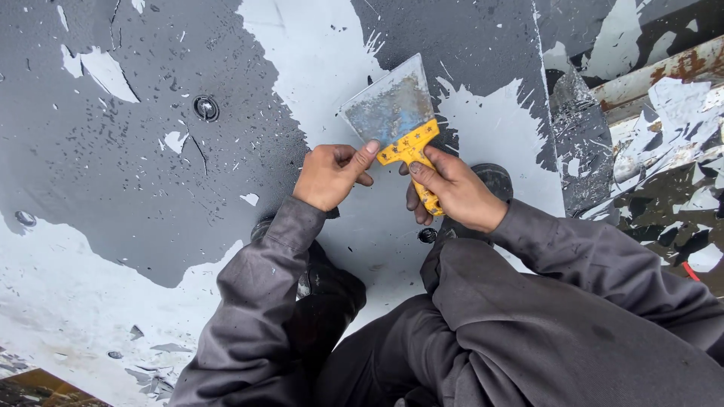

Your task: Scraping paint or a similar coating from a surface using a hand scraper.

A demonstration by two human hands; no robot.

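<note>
- the right hand (pixel 456 192) is wrapped around the yellow plastic handle of a wide, flat metal-bladed scraper (pixel 396 120), thumb laid along the top, which looks like a grip for pushing the blade away.
- the scraper sits in the middle of the scene, blade pointing far and slightly left, its edge over the bare pale grey metal surface (pixel 317 53) where the dark coating (pixel 113 166) is gone.
- the left hand (pixel 329 175) is loosely curled and holds nothing; its thumb presses the near corner of the blade, seemingly to steady it or add pressure.
- to the left lies a broad patch of dark coating, flecked with small chips, with a round bolt head (pixel 206 108) set in it.
- at far right, a rusty metal rail (pixel 664 75) and peeled dark flakes (pixel 581 136).
- near, grey sleeves and bent knees crowd the lower view; dark shoes rest on the surface.
</note>
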